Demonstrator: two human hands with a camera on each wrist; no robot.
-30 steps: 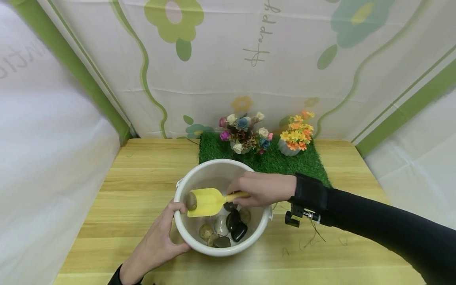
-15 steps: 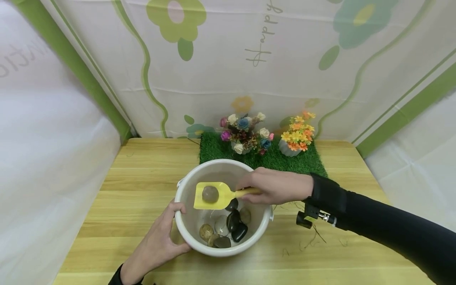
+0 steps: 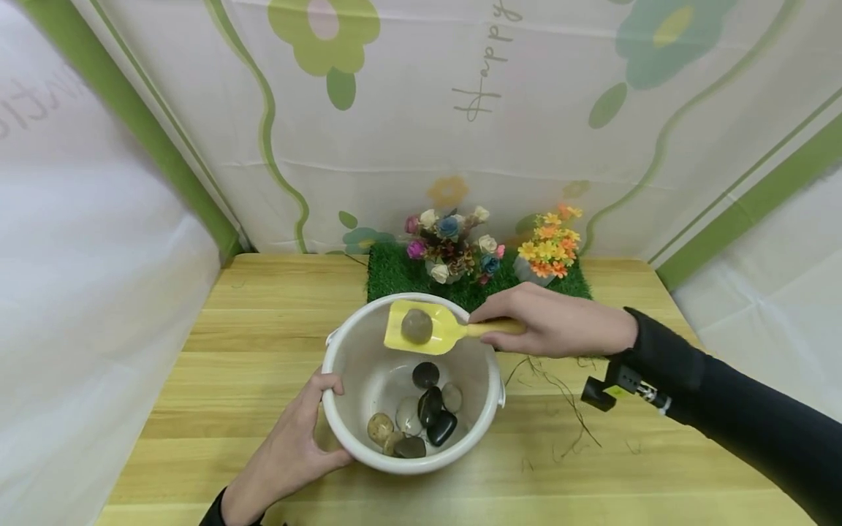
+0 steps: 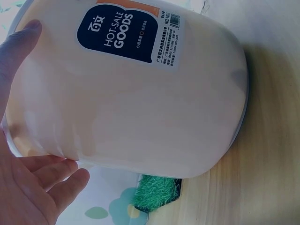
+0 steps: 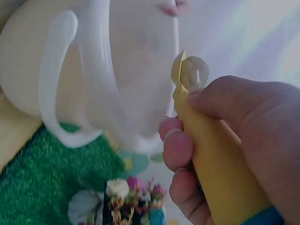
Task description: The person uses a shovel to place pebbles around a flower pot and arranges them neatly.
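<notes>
Centre of the head view, a yellow scoop [image 3: 446, 334] bears a stone [image 3: 417, 326] over the bucket [image 3: 404, 465], the right hand [image 3: 552, 321] clamped round its handle. Lower left, the left hand [image 3: 299, 431] grips the bucket; only the left wrist view shows its label [image 4: 133, 33].

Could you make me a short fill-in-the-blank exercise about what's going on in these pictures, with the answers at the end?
1. The right grip holds a scoop whose colour is ____.
2. Exactly ____ rounded stone lies on the scoop's blade.
3. Inside the white bucket that the left grip holds lie more ____.
4. In the head view, the yellow and orange flowers stand to the ____ of the mixed flowers.

Missing words: yellow; one; stones; right.
</notes>
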